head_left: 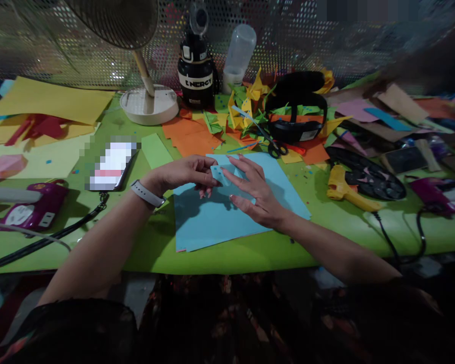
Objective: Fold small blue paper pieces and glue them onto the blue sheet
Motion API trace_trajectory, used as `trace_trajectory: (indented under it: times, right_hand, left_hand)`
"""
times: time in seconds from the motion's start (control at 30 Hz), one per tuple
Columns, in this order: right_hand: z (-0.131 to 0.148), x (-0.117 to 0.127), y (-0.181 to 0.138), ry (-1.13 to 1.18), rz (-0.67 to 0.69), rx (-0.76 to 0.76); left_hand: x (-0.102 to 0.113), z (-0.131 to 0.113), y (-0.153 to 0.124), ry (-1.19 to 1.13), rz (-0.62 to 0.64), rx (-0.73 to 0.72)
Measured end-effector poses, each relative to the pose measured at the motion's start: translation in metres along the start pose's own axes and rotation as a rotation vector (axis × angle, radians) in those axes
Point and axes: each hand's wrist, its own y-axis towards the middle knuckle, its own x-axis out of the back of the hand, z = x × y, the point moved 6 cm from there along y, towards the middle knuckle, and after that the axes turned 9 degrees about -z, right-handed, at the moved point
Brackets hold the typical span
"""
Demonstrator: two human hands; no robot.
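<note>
So the left grip [189, 171] is pinching a small blue paper piece [217, 173] by its edge, thumb against fingers, just above the blue sheets [212, 225]. The right grip [258, 193] is spreading its fingers beside it; whether a fingertip is actually touching the paper, I'm not able to tell. For handling a bit this tiny, I'd be keeping the left pinch light so the paper isn't creasing where it shouldn't, and lining up edges before pressing anything flat.

Farther out, the green surface [155, 250] is looking seriously busy. A phone [111, 164] is lying to the left, and scissors [277, 149] are resting past the sheets near orange paper [185, 135] and yellow and green folded scraps. A yellow glue gun [349, 189] is sitting over on the right. At the back, a fan base [163, 103] and a black bottle [195, 81] are standing before a perforated screen [267, 30]. The room's looking pretty dim, so I'd be wanting more light.
</note>
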Motion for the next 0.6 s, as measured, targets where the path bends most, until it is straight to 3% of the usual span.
trace_trajectory:
  times: [0.6]
  right_hand:
    - [0.0014, -0.0037, -0.0016, -0.074, 0.020, 0.067]
  left_hand:
    - [0.0006, 0.0021, 0.0012, -0.023, -0.003, -0.040]
